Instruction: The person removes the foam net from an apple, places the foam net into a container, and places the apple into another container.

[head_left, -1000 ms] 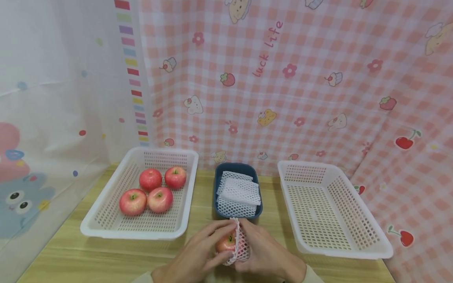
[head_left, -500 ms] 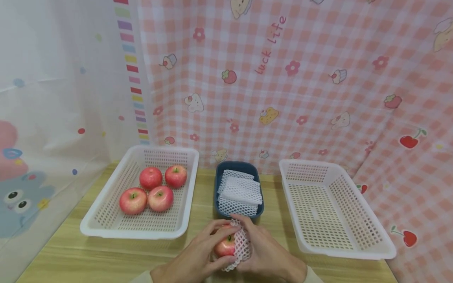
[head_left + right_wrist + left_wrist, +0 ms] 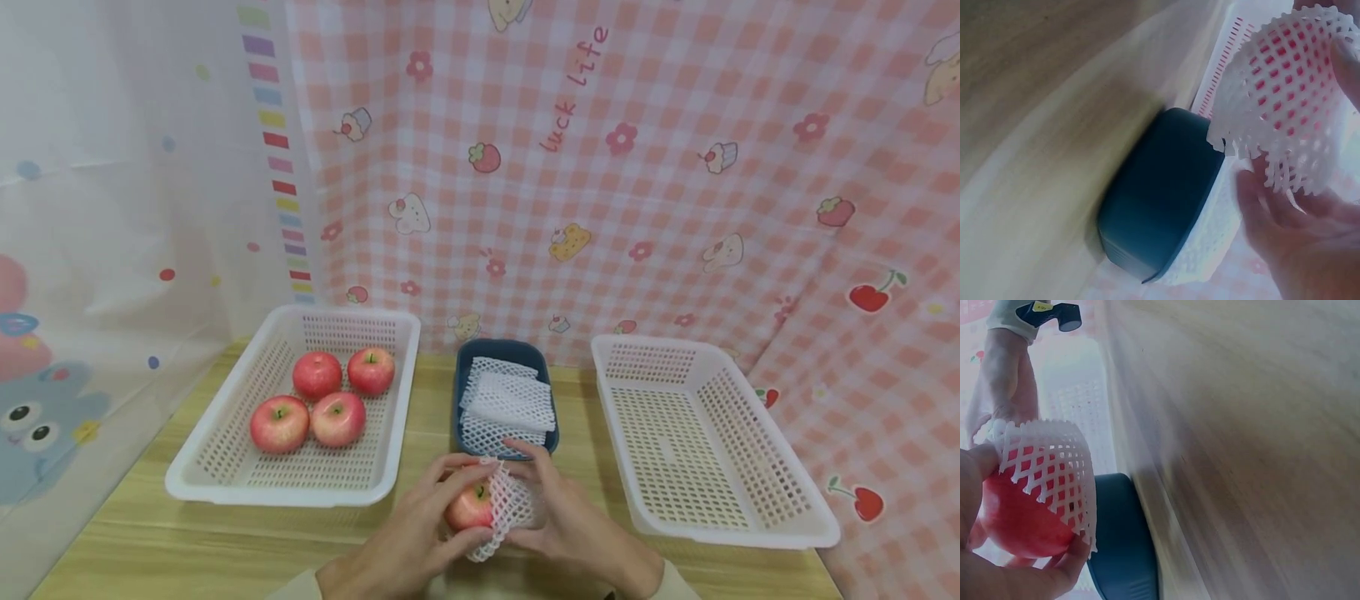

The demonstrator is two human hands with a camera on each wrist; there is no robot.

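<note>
In the head view, my left hand (image 3: 412,529) holds a red apple (image 3: 468,507) from the left, fingers behind it and thumb in front. A white foam fruit net (image 3: 513,505) covers the apple's right side; its open edge runs across the top near the stem. My right hand (image 3: 573,525) curves round the net's far end, thumb low and index finger raised. The right wrist view shows a thumb (image 3: 1349,69) against the net (image 3: 1291,81), with other fingers at its lower edge. In the left wrist view, left fingertips reach the net's rim (image 3: 1085,540) over the apple (image 3: 1022,519).
A dark blue bin (image 3: 459,417) with several folded foam nets (image 3: 510,400) stands just beyond the hands. To the left, a white basket (image 3: 285,497) holds several apples (image 3: 339,419). An empty white basket (image 3: 720,537) stands on the right. A checked curtain (image 3: 525,192) hangs behind.
The apple and net have shifted slightly left, showing more of the net on the right. My right hand has loosened and moved a little right, its index finger lifting.
</note>
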